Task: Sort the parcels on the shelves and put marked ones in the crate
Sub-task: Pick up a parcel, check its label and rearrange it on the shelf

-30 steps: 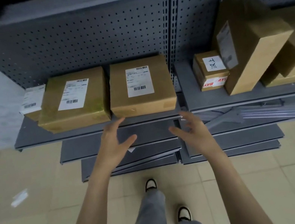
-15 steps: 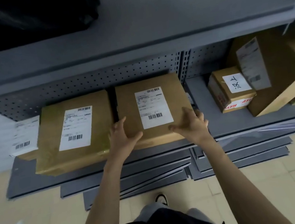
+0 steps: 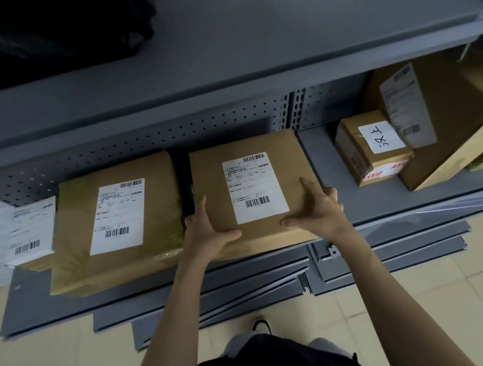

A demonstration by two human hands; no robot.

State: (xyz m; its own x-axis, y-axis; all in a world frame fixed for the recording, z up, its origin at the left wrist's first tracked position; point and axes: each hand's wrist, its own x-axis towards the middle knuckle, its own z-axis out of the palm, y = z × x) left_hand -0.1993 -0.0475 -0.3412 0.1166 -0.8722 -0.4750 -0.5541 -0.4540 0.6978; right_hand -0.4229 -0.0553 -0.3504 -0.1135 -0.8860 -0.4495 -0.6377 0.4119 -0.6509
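Grey steel shelving (image 3: 243,53) filled my view, with 1 flat brown parcel (image 3: 255,193) lying on the lower shelf (image 3: 376,204) straight ahead, its long axis running away from me. I had my left hand (image 3: 207,237) clamped on its near-left corner and my right hand (image 3: 319,211) on its near-right corner, thumbs on top, both equally close. A second labelled parcel (image 3: 118,224) lay just beside it on the left. No crate was in view, and the label's markings were too small to read, so sorting remained undecided.

Middle parcel (image 3: 254,187) on lower shelf (image 3: 367,206), between left parcel (image 3: 118,224) and small box (image 3: 373,150).
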